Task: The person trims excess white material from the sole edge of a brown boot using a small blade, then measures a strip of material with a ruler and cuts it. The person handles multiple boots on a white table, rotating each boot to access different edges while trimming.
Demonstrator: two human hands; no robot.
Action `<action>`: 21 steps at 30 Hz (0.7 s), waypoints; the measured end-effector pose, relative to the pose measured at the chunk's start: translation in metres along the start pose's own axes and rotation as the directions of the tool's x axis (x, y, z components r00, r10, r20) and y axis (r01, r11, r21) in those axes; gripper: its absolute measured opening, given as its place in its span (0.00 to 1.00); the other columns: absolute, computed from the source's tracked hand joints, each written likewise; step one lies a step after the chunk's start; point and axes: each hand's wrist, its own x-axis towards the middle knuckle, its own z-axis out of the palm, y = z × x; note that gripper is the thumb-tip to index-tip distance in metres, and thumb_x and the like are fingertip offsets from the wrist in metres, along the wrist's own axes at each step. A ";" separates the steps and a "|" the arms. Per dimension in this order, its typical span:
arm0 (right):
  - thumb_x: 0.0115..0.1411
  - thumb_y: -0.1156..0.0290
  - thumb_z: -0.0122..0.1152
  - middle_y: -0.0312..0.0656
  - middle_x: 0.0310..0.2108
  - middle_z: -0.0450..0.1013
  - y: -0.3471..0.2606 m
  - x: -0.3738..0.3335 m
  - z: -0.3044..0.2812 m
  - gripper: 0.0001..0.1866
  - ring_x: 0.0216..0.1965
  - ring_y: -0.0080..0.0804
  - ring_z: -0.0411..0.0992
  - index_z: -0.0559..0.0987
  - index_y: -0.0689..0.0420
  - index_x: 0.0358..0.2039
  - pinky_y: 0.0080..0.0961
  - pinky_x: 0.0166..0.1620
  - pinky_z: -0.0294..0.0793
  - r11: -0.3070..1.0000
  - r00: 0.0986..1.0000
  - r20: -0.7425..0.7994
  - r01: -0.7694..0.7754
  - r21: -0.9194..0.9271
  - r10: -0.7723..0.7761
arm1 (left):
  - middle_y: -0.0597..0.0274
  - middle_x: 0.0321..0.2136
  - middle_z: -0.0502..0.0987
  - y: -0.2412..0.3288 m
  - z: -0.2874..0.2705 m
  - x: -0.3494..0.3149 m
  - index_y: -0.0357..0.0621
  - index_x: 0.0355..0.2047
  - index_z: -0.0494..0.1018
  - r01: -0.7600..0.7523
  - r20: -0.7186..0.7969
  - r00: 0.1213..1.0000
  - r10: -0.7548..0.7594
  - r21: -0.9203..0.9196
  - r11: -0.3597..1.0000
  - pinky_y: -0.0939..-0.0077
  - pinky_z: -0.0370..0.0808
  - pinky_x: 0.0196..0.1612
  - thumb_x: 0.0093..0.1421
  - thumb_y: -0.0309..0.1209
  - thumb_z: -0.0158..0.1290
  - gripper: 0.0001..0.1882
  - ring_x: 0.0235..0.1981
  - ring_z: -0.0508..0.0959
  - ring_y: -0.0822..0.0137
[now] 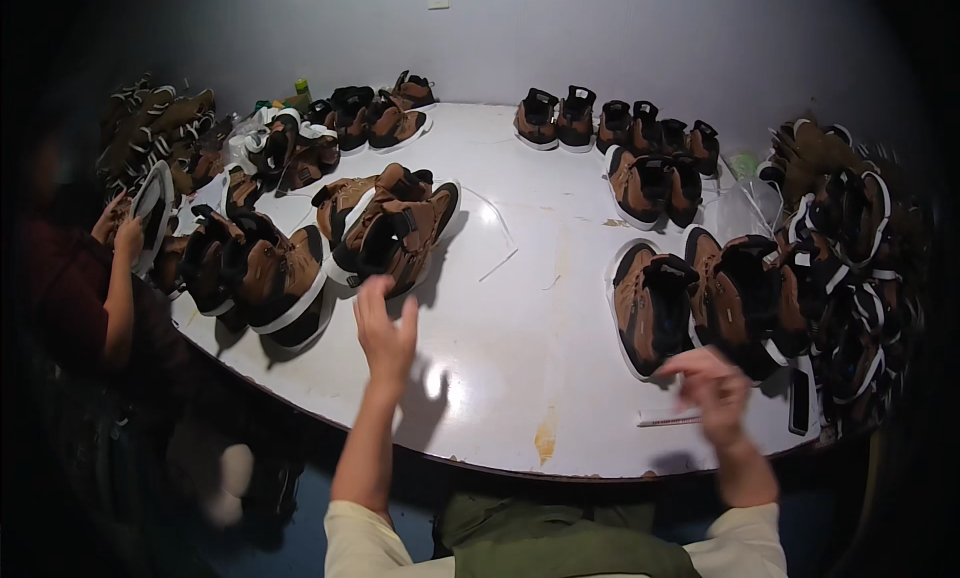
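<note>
My left hand [385, 330] hovers over the white round table [520, 308] with fingers spread, empty, just below a pile of brown high-top shoes [385, 226] with white soles. My right hand [712, 388] is blurred, fingers curled loosely, holding nothing I can make out. It sits just in front of a brown shoe lying on its side [650, 303] and above a small white strip [668, 416] near the table's front edge.
Brown shoes stand in pairs at the back [556, 118] and are heaped at the right [845, 268] and left [260, 273] rims. Another person's hands [122, 228] at the left hold a shoe [153, 210]. A green bottle [301, 93] stands at the far left back.
</note>
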 end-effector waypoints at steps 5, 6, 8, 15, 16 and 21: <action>0.70 0.65 0.44 0.41 0.38 0.75 0.036 0.011 0.124 0.16 0.22 0.15 0.64 0.75 0.62 0.47 0.14 0.31 0.67 0.664 0.810 0.339 -0.586 0.464 0.478 | 0.50 0.39 0.75 -0.071 0.021 0.047 0.38 0.46 0.71 -0.183 0.239 0.968 0.075 0.472 0.862 0.54 0.62 0.57 0.51 0.33 0.61 0.23 0.44 0.72 0.50; 0.69 0.63 0.45 0.40 0.38 0.75 0.040 0.012 0.139 0.17 0.22 0.15 0.64 0.76 0.62 0.47 0.14 0.31 0.66 0.647 0.795 0.354 -0.607 0.461 0.493 | 0.51 0.37 0.76 -0.072 0.019 0.048 0.38 0.44 0.72 -0.211 0.351 0.936 0.024 0.507 0.836 0.54 0.61 0.57 0.51 0.34 0.61 0.22 0.42 0.73 0.50; 0.69 0.60 0.47 0.39 0.36 0.75 0.047 0.013 0.153 0.18 0.22 0.15 0.63 0.76 0.61 0.47 0.14 0.31 0.65 0.687 0.809 0.297 -0.588 0.426 0.507 | 0.51 0.34 0.77 -0.063 0.017 0.044 0.37 0.41 0.74 -0.219 0.418 0.908 0.005 0.467 0.857 0.53 0.62 0.55 0.51 0.34 0.60 0.19 0.39 0.74 0.50; 0.64 0.51 0.55 0.29 0.22 0.67 0.099 0.027 0.155 0.19 0.21 0.14 0.59 0.77 0.57 0.36 0.14 0.25 0.60 0.720 0.763 -0.053 -0.581 0.380 0.644 | 0.63 0.33 0.77 0.035 -0.031 -0.069 0.32 0.40 0.72 0.578 0.482 0.806 -0.343 -0.517 0.632 0.80 0.71 0.39 0.59 0.28 0.56 0.12 0.34 0.73 0.75; 0.63 0.50 0.56 0.28 0.20 0.65 0.093 0.028 0.152 0.19 0.20 0.13 0.58 0.76 0.55 0.32 0.13 0.24 0.58 0.680 0.747 -0.012 -0.598 0.425 0.664 | 0.65 0.34 0.76 0.046 -0.034 -0.086 0.32 0.41 0.72 0.615 0.501 0.786 -0.363 -0.569 0.547 0.81 0.71 0.41 0.60 0.27 0.55 0.12 0.36 0.72 0.77; 0.61 0.63 0.62 0.33 0.31 0.74 0.075 0.017 0.148 0.14 0.29 0.17 0.70 0.77 0.63 0.37 0.16 0.33 0.70 0.604 0.763 -0.073 -0.446 0.661 0.643 | 0.62 0.39 0.76 0.086 -0.036 -0.136 0.31 0.45 0.71 0.688 0.517 0.722 -0.459 -0.603 0.403 0.79 0.71 0.46 0.60 0.27 0.56 0.15 0.39 0.74 0.73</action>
